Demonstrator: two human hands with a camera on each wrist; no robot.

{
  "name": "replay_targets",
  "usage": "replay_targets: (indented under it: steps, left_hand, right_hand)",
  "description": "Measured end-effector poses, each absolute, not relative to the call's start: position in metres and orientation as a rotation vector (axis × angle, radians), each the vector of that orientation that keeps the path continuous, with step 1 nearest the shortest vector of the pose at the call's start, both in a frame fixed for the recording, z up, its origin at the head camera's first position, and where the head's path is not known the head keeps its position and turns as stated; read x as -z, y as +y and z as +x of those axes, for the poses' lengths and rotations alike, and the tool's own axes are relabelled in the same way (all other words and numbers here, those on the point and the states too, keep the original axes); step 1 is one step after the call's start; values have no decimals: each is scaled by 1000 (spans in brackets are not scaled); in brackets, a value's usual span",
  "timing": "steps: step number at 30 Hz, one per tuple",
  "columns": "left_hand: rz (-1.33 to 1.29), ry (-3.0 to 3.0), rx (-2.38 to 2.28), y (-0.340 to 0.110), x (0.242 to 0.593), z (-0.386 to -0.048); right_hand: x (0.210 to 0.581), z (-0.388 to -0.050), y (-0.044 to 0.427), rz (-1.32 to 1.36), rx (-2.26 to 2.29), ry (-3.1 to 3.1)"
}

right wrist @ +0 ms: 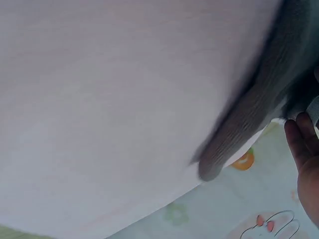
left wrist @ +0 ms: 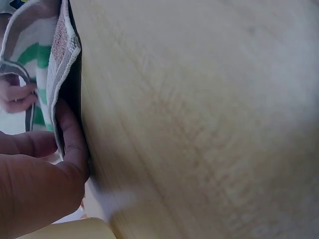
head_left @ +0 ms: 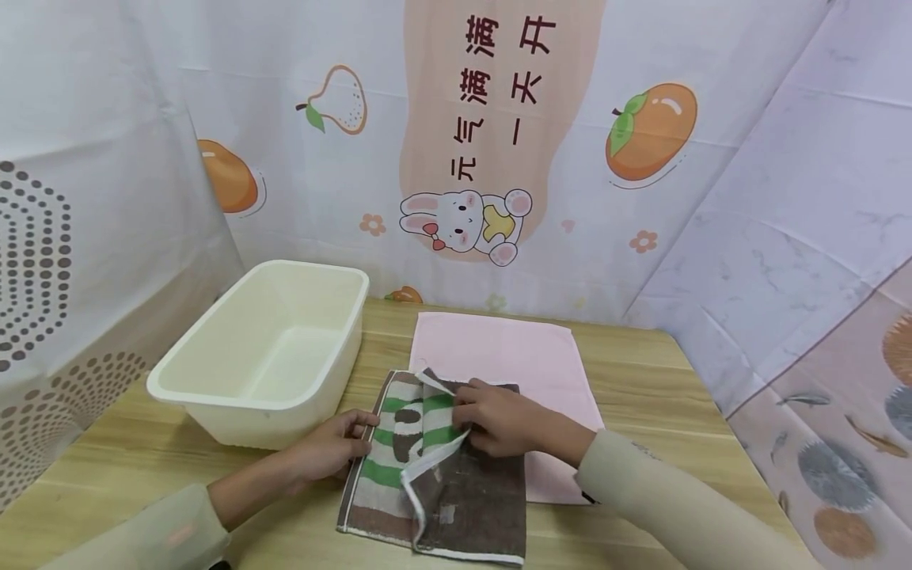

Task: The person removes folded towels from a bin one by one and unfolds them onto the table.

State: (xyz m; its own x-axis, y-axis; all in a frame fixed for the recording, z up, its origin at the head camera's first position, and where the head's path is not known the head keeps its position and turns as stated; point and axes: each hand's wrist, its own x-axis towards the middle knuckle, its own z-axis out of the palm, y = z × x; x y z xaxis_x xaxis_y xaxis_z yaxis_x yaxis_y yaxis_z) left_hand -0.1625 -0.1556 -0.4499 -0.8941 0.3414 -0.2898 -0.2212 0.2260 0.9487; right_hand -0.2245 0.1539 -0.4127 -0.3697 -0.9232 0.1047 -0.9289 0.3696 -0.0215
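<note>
A brown, green and white striped towel (head_left: 388, 475) lies partly folded on the table, its plain brown side (head_left: 484, 507) turned up on the right. My left hand (head_left: 324, 451) pinches the towel's left edge; the left wrist view shows the thumb above and fingers (left wrist: 72, 139) beneath the hem. With curled fingers my right hand (head_left: 499, 416) holds the white-hemmed edge of the folded-over layer, raised a little off the striped side. Part of that layer is hidden behind this hand. Under the towel's upper right part lies a flat pink cloth (head_left: 499, 344).
A cream plastic basin (head_left: 256, 404) stands at the left, close beyond my left hand. Wood-grain tabletop (head_left: 641, 396) shows around the cloths. Printed curtains (head_left: 313, 190) hang at the back and both sides of the table.
</note>
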Motion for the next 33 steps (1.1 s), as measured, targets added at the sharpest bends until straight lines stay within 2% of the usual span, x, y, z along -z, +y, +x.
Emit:
replay_targets:
  steps: [16, 33]
  left_hand:
    - [109, 2131, -1693, -153, 450, -162]
    - [119, 2159, -1673, -153, 451, -160]
  right_hand:
    - [432, -207, 278, 1510, -295, -2416]
    - [423, -184, 398, 1312, -242, -2463]
